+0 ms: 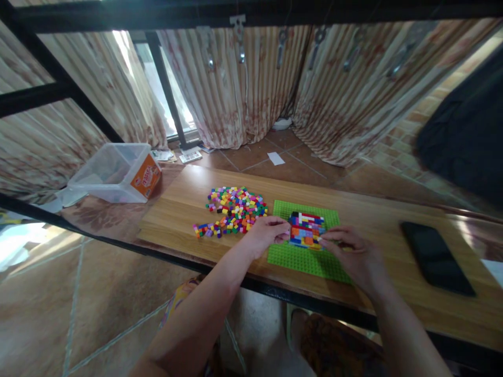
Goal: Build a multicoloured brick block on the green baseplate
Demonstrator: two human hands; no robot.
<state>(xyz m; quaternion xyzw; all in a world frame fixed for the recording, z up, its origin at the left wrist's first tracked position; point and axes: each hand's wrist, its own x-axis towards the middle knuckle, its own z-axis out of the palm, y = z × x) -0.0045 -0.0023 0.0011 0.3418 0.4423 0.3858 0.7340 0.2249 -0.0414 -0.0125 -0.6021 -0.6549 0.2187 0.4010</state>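
Observation:
A green studded baseplate (302,260) lies on the wooden board, bearing a block of multicoloured building bricks (306,229) in red, blue, orange, yellow, white and black rows. At the block's left edge is my left hand (269,231), thumb and fingers brought together in a pinch; what sits between the tips is too small to name. My right hand (356,251) reaches in from the right, its thumb and index finger closed at the block's lower right corner on a small pale brick. Left of the baseplate, a loose pile of small bricks (239,207) in many colours spreads over the board.
A black phone (437,257) lies on the wooden board (176,209) at the right. Beyond its left end stands a clear plastic bin (106,180) with an orange label. Black metal bars (78,99) frame the view, with patterned curtains (236,99) behind.

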